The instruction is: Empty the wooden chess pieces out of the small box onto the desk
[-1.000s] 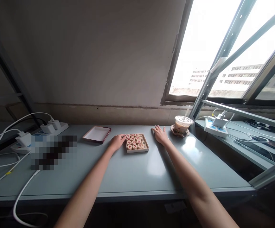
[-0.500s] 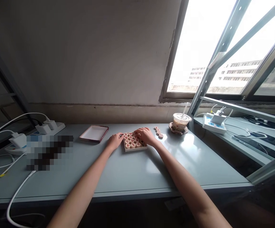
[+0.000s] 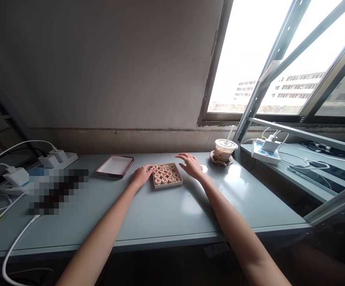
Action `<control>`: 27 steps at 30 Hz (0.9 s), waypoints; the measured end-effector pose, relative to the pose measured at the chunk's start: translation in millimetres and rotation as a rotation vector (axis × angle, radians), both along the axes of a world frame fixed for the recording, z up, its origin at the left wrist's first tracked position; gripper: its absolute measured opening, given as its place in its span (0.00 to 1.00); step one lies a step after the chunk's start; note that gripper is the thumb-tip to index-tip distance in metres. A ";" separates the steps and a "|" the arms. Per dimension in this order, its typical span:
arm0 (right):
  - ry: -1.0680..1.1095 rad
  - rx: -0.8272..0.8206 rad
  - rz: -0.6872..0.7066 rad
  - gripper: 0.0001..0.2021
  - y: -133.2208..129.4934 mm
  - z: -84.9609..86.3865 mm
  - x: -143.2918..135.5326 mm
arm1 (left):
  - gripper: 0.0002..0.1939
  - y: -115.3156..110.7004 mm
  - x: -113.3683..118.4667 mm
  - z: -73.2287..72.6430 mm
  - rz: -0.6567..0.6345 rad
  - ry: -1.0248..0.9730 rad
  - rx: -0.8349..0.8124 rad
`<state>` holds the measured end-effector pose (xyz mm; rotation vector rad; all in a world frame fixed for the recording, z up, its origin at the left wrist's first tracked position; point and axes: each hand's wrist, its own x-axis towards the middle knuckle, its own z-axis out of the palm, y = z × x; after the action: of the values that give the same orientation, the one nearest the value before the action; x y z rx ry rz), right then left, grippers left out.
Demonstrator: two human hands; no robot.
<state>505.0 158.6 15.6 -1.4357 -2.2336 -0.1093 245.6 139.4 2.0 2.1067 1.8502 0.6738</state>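
A lidded drink cup [image 3: 223,151] stands on a coaster [image 3: 221,160] near the window [image 3: 250,59].

Between the left hand [image 3: 142,174] and right hand [image 3: 191,165], pale wooden xiangqi pieces [image 3: 164,180] bear red or dark characters. Left of the left hand, the box lid [image 3: 115,165] is whitish inside, dark red outside. Beneath both, the desk [image 3: 148,214] is grey-blue.

From here I see just one view, worn on the person's head, looking forward and down across the grey desk [image 3: 160,214] from above its near edge, facing the wall [image 3: 115,71], window [image 3: 250,59] far right
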 end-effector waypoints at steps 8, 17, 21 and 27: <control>-0.091 -0.043 0.277 0.14 -17.5 7.9 -37.0 | 0.20 -1.1 -0.7 1.8 -0.025 -0.009 -0.007; -0.177 0.023 -0.106 0.11 -11.4 19.7 6.4 | 0.20 -1.5 -1.6 1.2 -0.003 0.011 0.010; -0.209 0.002 -0.246 0.20 -8.5 18.7 27.0 | 0.19 -0.9 -3.2 1.5 0.041 -0.020 0.045; 0.117 -0.215 0.164 0.17 -16.4 29.0 2.8 | 0.14 1.4 -4.3 0.3 0.037 0.053 0.012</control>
<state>507.8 142.3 44.6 -1.3199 -2.3097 0.2703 241.2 140.8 2.3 2.1230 1.9217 0.6445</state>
